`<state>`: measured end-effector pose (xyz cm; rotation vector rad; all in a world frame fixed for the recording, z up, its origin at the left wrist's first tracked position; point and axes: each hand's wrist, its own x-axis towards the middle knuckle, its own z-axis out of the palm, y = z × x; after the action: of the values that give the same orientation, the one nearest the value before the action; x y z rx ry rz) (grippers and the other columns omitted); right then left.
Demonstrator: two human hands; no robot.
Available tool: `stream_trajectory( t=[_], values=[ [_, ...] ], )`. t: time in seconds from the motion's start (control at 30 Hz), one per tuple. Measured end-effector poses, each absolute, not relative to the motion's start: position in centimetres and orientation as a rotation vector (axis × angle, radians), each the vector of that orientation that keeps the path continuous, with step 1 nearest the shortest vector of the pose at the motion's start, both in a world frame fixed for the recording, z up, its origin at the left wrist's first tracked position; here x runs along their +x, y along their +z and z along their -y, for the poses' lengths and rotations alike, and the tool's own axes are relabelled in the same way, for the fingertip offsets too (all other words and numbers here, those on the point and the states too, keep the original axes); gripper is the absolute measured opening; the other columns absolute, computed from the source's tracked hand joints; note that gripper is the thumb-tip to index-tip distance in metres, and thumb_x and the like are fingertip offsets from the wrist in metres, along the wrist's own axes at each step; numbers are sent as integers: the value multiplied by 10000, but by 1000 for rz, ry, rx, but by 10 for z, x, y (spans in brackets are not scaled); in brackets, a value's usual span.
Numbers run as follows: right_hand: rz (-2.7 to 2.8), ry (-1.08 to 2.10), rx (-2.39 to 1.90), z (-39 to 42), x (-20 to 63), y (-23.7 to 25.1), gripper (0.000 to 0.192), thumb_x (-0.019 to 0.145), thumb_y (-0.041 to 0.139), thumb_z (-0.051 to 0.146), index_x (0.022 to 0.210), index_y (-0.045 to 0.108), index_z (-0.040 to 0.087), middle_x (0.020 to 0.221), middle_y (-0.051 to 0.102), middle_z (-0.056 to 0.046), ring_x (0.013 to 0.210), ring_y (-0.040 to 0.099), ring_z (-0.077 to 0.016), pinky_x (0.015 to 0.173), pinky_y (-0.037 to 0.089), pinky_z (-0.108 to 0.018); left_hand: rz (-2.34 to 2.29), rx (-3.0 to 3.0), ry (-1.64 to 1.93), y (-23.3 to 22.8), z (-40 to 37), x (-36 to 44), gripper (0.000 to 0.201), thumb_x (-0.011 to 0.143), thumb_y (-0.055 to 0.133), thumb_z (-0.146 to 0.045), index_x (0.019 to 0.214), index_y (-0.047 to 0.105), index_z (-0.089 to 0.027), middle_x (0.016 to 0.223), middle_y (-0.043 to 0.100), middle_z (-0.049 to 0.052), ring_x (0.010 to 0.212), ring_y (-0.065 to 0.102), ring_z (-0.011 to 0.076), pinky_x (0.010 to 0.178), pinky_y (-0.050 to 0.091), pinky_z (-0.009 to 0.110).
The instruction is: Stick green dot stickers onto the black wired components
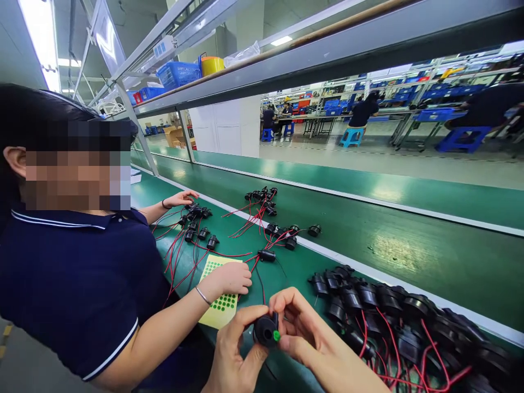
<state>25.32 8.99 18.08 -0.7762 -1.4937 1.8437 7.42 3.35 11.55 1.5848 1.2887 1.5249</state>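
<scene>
A round black buzzer with a hole in its face is held between the thumb and fingers of my left hand. My right hand is closed at the buzzer's right side, its thumb against a small green dot sticker at the rim. Whether the sticker is fully stuck down I cannot tell. Just beyond lies a yellow sheet of green dot stickers, partly under a co-worker's hand. A large pile of black buzzers with red and black wires lies to my right.
Several more buzzers lie by the co-worker's other hand. Another group sits on the green belt past a white edge strip. A metal shelf with blue baskets spans overhead. The co-worker sits close on the left.
</scene>
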Motion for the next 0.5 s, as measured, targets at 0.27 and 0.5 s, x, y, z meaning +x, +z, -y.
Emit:
stream_trajectory(
  t=[0.27, 0.5],
  values=[
    [1584, 1733, -779, -86, 252, 183, 270, 746, 595, 74, 933, 536, 259, 888, 527, 36, 853, 544, -169, 784, 474, -267, -1114, 1976, 1673, 129, -38, 74, 327, 1057, 613, -337, 1380, 654, -309, 1107, 831, 74, 982, 810, 184, 895, 648, 236],
    [1677, 1728, -830, -92, 246, 187, 225, 806, 650, 178, 883, 458, 266, 829, 458, 57, 769, 463, -155, 701, 429, -252, -1010, 2040, 1564, 129, -39, 65, 395, 1045, 628, -243, 1437, 636, -298, 1160, 829, 102, 1038, 798, 211, 933, 641, 288]
  ],
)
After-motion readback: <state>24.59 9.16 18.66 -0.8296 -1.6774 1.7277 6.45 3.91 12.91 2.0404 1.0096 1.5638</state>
